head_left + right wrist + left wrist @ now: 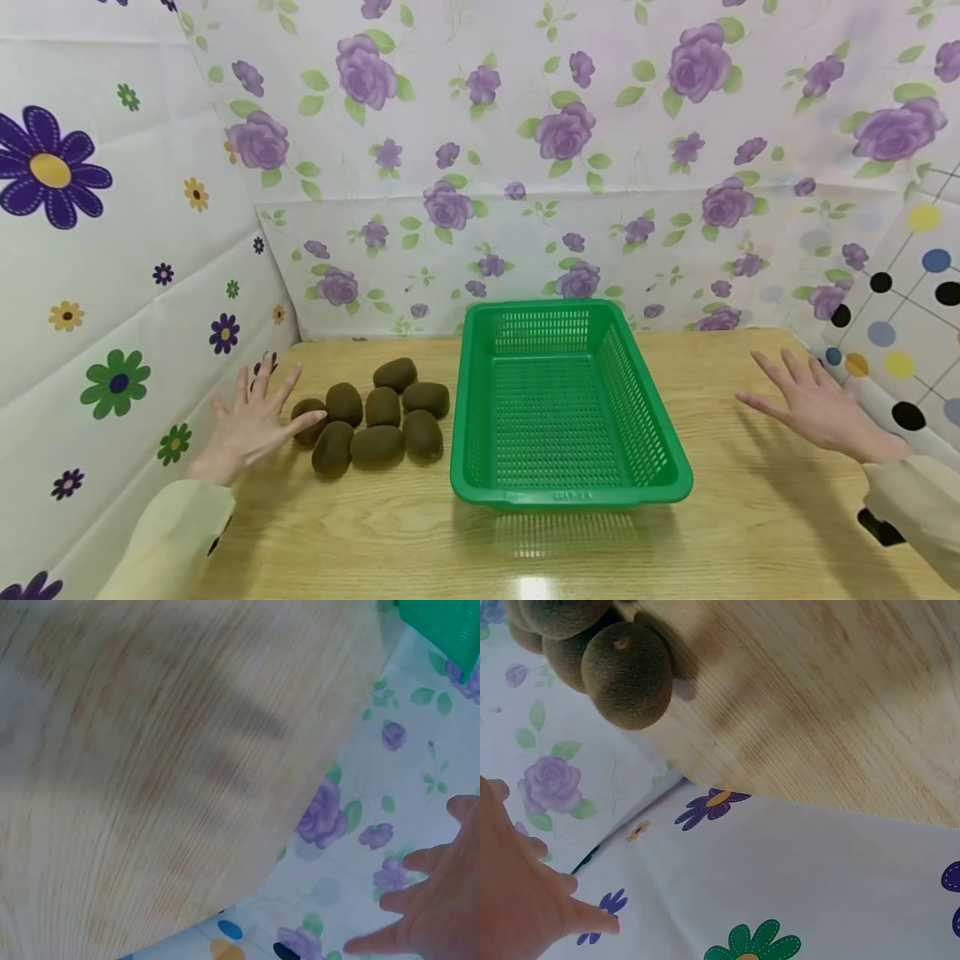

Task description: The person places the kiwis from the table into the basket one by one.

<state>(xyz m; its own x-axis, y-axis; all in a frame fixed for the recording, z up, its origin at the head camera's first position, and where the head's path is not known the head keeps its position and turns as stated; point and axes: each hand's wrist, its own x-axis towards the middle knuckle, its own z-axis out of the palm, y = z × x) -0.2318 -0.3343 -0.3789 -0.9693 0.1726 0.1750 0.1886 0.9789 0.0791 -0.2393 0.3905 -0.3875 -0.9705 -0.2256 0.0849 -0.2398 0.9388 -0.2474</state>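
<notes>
fingers (262,380) of left hand (243,429) and right hand (825,412) are spread wide and empty, the left near kiwis (382,407).

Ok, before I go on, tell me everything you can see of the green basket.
The basket is an open, rectangular tub in glossy green, apparently plastic, with rounded corners and a smooth, thick rim. Its walls have slots and its floor a fine grid. Small lettering marks the near rim, too small to read. It is empty and stands upright on the wooden table, right of the kiwis and apart from them. Neither hand touches it. Whether its far end meets the flowered curtain is unclear.
</notes>
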